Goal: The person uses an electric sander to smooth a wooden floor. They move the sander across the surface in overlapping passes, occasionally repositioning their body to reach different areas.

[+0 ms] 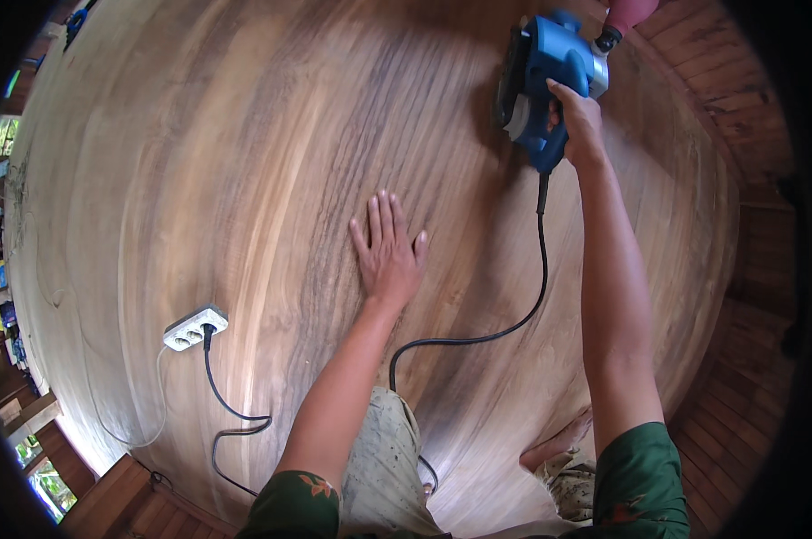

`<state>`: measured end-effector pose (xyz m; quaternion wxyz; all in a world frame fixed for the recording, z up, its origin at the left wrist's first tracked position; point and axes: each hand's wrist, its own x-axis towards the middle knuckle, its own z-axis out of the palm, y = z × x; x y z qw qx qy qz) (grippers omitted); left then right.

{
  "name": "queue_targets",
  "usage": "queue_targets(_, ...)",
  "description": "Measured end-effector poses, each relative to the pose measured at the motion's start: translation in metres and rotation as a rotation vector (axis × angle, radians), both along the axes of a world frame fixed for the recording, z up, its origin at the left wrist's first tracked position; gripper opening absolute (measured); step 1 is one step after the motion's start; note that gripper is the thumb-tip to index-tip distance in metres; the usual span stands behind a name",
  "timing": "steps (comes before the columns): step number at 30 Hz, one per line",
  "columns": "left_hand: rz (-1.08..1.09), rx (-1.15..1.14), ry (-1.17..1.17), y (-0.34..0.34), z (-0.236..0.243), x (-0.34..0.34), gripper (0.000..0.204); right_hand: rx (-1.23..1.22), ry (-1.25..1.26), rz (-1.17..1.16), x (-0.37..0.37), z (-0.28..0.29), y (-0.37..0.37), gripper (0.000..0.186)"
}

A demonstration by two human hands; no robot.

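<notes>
Left hand [390,260] palm down and flat on a broad wooden slab [244,180], grain dark and pale in streaks; middle fingers close together, little finger and thumb spread away from them; nothing held in it. Right hand [578,121] farther out and to the right of the left, closed round the back part of a blue power tool [550,67]. Tool's body lies mostly just beyond the right hand, turned so its dark flat side faces left; cannot tell whether it touches the slab. Pink attachment [633,11] on a black neck, beyond the right hand and to its right, cut off by the view's edge. Black cord [464,341] leaves the tool just below the right hand, curves back between both forearms, passes behind the trouser leg [383,467] near the left forearm. White power strip [195,328] on the slab, left of the left hand and nearer the body; black plug [208,332] seated in one end, its lead running back toward the left elbow. Thin pale cable [105,427] loops farther left of it. Bare foot [559,445] on the slab, left of the right forearm. Reddish planks [729,431] well to the right of the right hand.
</notes>
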<state>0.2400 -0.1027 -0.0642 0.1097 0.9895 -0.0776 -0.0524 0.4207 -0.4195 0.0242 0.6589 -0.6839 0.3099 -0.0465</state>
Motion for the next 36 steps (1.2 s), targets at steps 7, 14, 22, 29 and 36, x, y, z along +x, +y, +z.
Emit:
queue_targets(7,-0.057,-0.023,-0.049,-0.018,-0.005,0.039,0.079,-0.020,0.005,0.011,0.027,0.000,0.007,0.031)
queue_targets(14,-0.155,-0.226,-0.132,-0.011,-0.001,0.035,0.075,0.003,0.003,0.011,0.031,0.003,0.026,0.029)
queue_targets(22,-0.289,-0.305,-0.062,-0.009,0.014,-0.014,0.074,0.042,-0.009,0.036,0.031,0.016,0.071,0.031)
queue_targets(29,-0.400,-0.292,-0.027,-0.003,0.007,-0.043,0.065,-0.012,-0.039,0.095,0.045,0.016,0.102,0.032)
queue_targets(36,-0.491,-0.252,0.002,0.001,0.008,-0.011,0.060,-0.049,-0.033,0.150,0.060,0.023,0.120,0.031)
